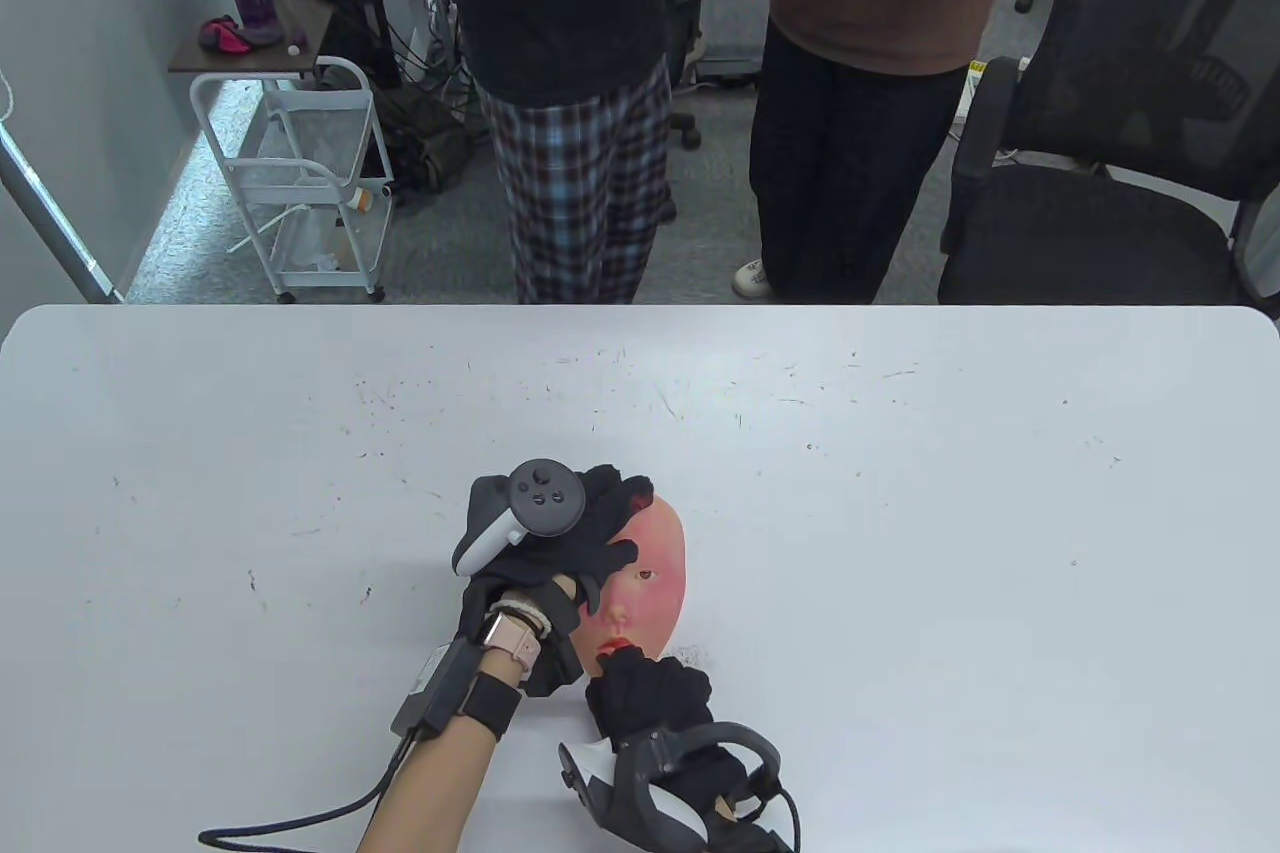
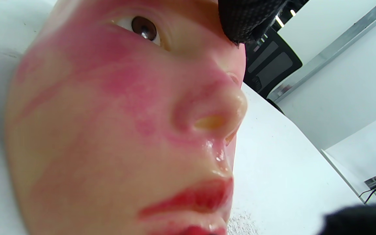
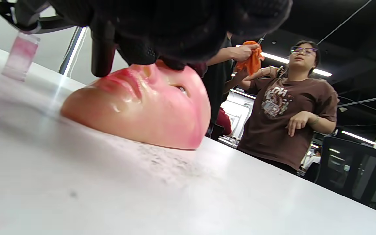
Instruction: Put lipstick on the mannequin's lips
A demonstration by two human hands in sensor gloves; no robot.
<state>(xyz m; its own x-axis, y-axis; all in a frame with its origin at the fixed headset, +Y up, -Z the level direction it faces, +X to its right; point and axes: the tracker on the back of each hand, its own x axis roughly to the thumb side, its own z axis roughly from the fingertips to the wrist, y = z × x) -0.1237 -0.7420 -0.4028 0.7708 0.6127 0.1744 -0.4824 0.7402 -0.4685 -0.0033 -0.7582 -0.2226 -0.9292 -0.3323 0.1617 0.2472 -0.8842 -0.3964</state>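
The mannequin face lies face up on the white table, its cheeks smeared red. My left hand lies over its forehead and eye side and holds it down; one fingertip shows by the brow in the left wrist view. My right hand is just below the chin and grips a black lipstick tube. The tube's tip touches the red lips, which also show in the left wrist view. In the table view the tube is hidden by the hand.
A clear pink cap stands on the table beyond the face. Two people stand at the table's far edge, with a black office chair at the right and a white cart at the left. A cable trails from my left wrist.
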